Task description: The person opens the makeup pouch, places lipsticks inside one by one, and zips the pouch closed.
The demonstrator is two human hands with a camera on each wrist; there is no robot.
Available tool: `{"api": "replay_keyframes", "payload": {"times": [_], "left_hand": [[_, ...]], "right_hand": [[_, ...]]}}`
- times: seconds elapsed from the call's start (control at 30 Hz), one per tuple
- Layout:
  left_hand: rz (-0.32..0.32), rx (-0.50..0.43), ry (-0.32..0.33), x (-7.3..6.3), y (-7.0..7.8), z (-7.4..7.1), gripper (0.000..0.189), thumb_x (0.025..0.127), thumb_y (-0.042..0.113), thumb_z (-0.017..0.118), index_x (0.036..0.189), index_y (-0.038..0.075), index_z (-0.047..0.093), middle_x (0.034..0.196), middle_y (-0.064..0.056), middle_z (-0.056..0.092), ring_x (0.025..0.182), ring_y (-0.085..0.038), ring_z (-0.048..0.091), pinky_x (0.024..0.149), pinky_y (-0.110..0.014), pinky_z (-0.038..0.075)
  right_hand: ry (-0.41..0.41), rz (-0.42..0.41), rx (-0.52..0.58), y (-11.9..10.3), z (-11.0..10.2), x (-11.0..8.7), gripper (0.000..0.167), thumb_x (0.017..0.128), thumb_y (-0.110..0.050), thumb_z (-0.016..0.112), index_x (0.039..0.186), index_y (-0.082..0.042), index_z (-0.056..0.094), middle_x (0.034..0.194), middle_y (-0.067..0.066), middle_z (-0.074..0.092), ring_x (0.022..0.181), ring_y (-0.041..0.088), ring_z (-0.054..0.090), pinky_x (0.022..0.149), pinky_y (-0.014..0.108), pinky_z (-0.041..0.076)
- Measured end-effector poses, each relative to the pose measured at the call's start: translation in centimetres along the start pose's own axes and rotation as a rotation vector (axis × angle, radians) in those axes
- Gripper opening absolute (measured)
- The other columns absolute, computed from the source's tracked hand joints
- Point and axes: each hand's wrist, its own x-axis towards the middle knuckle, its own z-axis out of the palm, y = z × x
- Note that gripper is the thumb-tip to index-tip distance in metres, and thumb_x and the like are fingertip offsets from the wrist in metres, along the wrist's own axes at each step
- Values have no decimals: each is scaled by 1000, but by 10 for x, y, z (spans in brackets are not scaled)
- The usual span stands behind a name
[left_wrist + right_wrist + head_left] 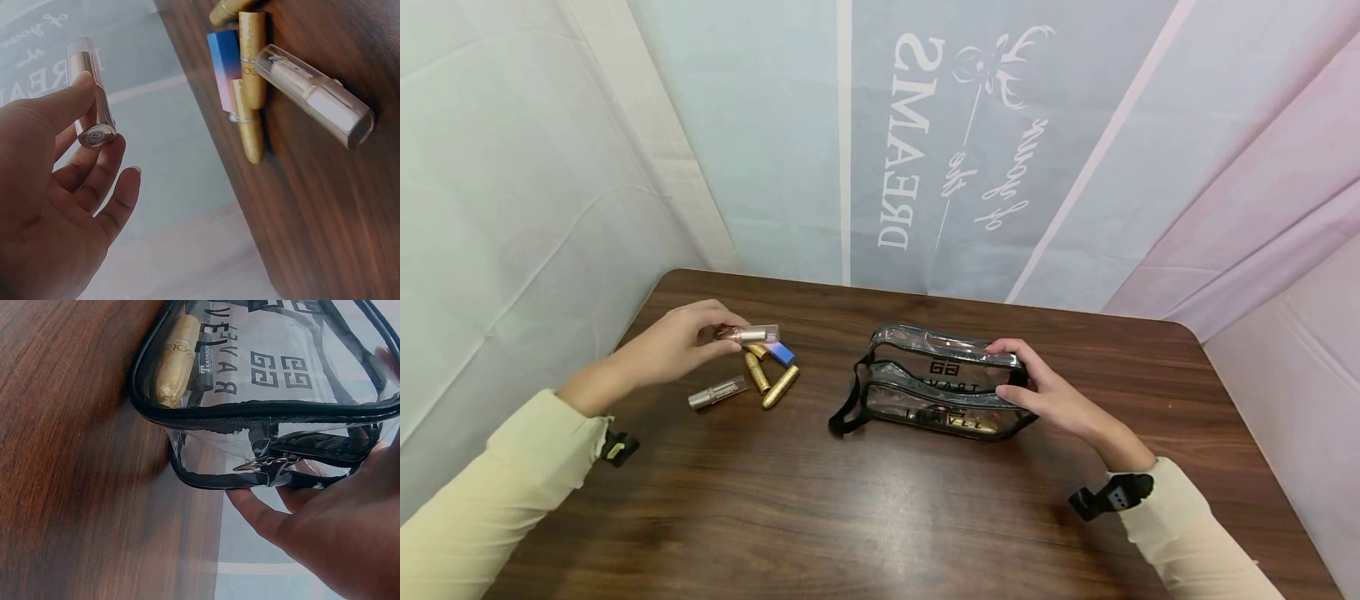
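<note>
Between thumb and fingers, my left hand (673,350) pinches a clear-capped lipstick (760,334), held above the small group of tubes on the table. Its round base label faces the camera in the left wrist view. My right hand (1051,400) grips the right end of a clear travel pouch (951,379) with black piping, thumb on the near side and fingers over the top. Inside the pouch, low down, lie a gold lipstick (177,362) and a dark tube (202,365) with white lettering.
Below the left hand lie gold lipsticks (781,387), a blue-and-pink tube (781,354) and another clear-capped lipstick (718,392). A black strap (847,419) hangs off the pouch's left end. The brown wooden table (820,517) meets a printed cloth (775,167) behind.
</note>
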Motion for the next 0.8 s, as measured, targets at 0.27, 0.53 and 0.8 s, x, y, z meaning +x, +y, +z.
{"api": "replay_keyframes", "payload": {"times": [0.27,0.53,0.8], "left_hand": [[34,-17,0,6,8,2,27,93,10,76,119,7,72,102,-1,66,76,-14,51,64,-29,44],[63,-33,9,12,13,8,25,91,8,78,116,10,73,99,2,63,76,-12,49,58,-25,43],[76,-90,-3,19,24,13,24,93,10,76,117,10,73,100,2,64,82,-15,54,68,-33,50]], "right_hand": [[3,10,0,3,0,0,48,101,2,56,145,-6,39,149,11,34,129,20,51,94,25,47],[-1,18,9,4,1,-1,48,101,1,56,145,-6,38,150,14,34,132,30,51,94,24,49],[-2,10,17,4,4,-3,49,101,3,55,145,-5,37,151,17,33,132,32,51,93,23,49]]}}
